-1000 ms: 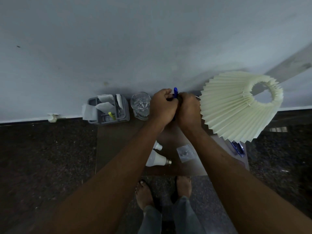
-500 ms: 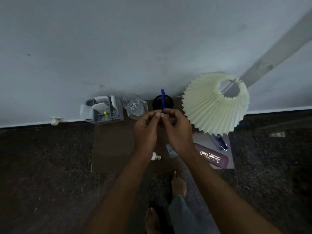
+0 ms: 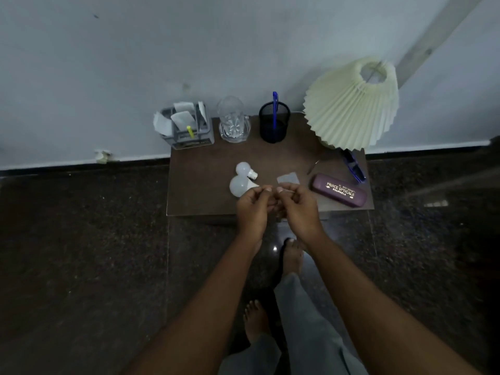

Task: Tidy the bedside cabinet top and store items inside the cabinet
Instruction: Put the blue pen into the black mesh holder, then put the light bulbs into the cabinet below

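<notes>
- The blue pen (image 3: 275, 112) that the fingers pinched a moment ago now stands upright in the black mesh pen cup (image 3: 273, 123) at 12 o'clock on the brown table (image 3: 205, 185).
- Left hand (image 3: 253, 209) and right hand (image 3: 299, 209) have drawn back to the front edge, fingertips nearly meeting (loosely curled, grasping nothing I can see).
- Two white bulbs (image 3: 240, 180) lie at 10 o'clock of the hands; a purple spectacle case (image 3: 339, 190) at 2 o'clock; a cream pleated lampshade (image 3: 351, 104) beyond.
</notes>
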A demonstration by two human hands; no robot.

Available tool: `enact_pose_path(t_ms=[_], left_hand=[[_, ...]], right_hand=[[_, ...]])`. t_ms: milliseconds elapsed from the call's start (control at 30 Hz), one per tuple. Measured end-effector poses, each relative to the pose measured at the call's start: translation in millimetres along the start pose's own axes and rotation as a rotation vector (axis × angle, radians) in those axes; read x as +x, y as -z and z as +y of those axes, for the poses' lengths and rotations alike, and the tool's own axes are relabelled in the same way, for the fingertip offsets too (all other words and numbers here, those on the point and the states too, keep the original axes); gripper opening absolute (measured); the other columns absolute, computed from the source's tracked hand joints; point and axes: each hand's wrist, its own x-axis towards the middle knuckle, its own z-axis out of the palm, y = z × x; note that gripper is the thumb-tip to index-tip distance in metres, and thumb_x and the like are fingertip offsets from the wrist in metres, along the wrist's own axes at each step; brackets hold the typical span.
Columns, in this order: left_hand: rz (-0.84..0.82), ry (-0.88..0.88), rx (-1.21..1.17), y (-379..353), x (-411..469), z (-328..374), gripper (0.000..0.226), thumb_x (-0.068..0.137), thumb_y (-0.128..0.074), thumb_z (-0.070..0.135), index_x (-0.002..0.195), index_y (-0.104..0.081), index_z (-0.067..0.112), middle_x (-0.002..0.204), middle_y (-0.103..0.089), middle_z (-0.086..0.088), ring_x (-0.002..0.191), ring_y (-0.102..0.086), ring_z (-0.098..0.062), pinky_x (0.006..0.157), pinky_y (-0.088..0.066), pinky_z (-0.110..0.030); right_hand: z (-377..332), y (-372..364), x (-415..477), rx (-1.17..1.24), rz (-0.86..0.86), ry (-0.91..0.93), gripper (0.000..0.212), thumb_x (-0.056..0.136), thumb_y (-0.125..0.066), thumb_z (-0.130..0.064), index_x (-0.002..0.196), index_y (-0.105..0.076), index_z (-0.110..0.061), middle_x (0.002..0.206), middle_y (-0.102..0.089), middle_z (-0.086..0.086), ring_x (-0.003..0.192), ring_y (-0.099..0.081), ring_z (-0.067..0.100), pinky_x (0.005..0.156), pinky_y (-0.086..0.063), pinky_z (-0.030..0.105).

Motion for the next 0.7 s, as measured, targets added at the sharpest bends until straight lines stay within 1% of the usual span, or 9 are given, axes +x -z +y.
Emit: enact_pose_path(t_ms=[100,200,267,333,400,467,533,633,700], left_hand=[[0.013,0.064,-0.012,13,-13,-25,0.019,0.099,-0.062,0.011,0.106,-0.070,-0.004,0.087,-0.075,-0.017,0.077,-0.074,-0.025,0.071,-0.063,-0.033],[0.040,0.090,0.025,28,-21,-51,0.014,0.100,-0.059,0.008,0.101,-0.070,-0.001,0.078,-0.074,-0.010,0.066,-0.073,-0.017,0.059,-0.060,-0.025],[0.065,0.125,0.038,36,-21,-67,0.014,0.100,-0.059,0.007,0.105,-0.070,-0.001,0.081,-0.073,-0.012,0.062,-0.073,-0.015,0.055,-0.057,-0.022],[0.101,0.170,0.075,44,-14,-83,0.014,0.100,-0.058,0.009,0.107,-0.069,0.005,0.084,-0.073,-0.011,0.063,-0.071,-0.016,0.055,-0.056,-0.024],[0.152,0.193,0.124,50,-4,-97,0.013,0.100,-0.057,0.013,0.110,-0.066,0.012,0.086,-0.072,-0.009,0.066,-0.067,-0.017,0.056,-0.052,-0.025],[0.196,0.195,0.178,57,5,-108,0.016,0.100,-0.058,0.015,0.116,-0.061,0.012,0.089,-0.071,-0.010,0.063,-0.063,-0.016,0.054,-0.049,-0.026],[0.203,0.168,0.248,61,12,-118,0.019,0.100,-0.060,0.015,0.119,-0.058,0.012,0.095,-0.070,-0.011,0.059,-0.061,-0.016,0.054,-0.048,-0.027],[0.183,0.130,0.321,65,23,-126,0.021,0.100,-0.062,0.018,0.120,-0.059,0.012,0.100,-0.067,-0.007,0.059,-0.060,-0.014,0.053,-0.049,-0.027],[0.182,0.117,0.335,65,30,-130,0.024,0.100,-0.062,0.021,0.122,-0.060,0.012,0.101,-0.065,-0.003,0.059,-0.060,-0.014,0.051,-0.048,-0.026]], right_hand=[[25,5,-23,0.015,0.003,-0.089,0.017,0.098,-0.062,-0.014,0.110,-0.064,-0.002,0.088,-0.072,0.014,0.073,-0.065,0.021,0.061,-0.052,0.031],[50,9,-35,0.002,-0.023,-0.147,0.019,0.099,-0.060,-0.015,0.111,-0.064,0.000,0.085,-0.069,0.012,0.069,-0.062,0.019,0.056,-0.050,0.024],[65,11,-37,-0.020,-0.024,-0.165,0.017,0.099,-0.061,-0.016,0.109,-0.065,-0.002,0.082,-0.068,0.010,0.064,-0.062,0.016,0.051,-0.049,0.021],[79,12,-35,-0.030,-0.007,-0.172,0.012,0.098,-0.063,-0.016,0.105,-0.065,-0.006,0.081,-0.067,0.010,0.064,-0.061,0.019,0.050,-0.047,0.021],[94,13,-28,-0.071,0.014,-0.160,0.012,0.097,-0.065,-0.017,0.104,-0.064,-0.008,0.085,-0.066,0.014,0.070,-0.060,0.025,0.053,-0.045,0.026],[106,15,-22,-0.107,0.053,-0.150,0.017,0.095,-0.067,-0.019,0.107,-0.062,-0.007,0.090,-0.065,0.017,0.075,-0.060,0.028,0.059,-0.046,0.030],[116,18,-17,-0.116,0.083,-0.143,0.023,0.095,-0.067,-0.019,0.112,-0.060,-0.005,0.096,-0.065,0.017,0.084,-0.062,0.030,0.070,-0.048,0.038],[128,19,-7,-0.134,0.097,-0.147,0.030,0.096,-0.067,-0.020,0.118,-0.060,-0.001,0.108,-0.068,0.022,0.092,-0.062,0.027,0.090,-0.052,0.050],[133,20,3,-0.138,0.106,-0.145,0.033,0.096,-0.067,-0.023,0.119,-0.060,-0.001,0.112,-0.068,0.021,0.096,-0.064,0.029,0.095,-0.051,0.052]])
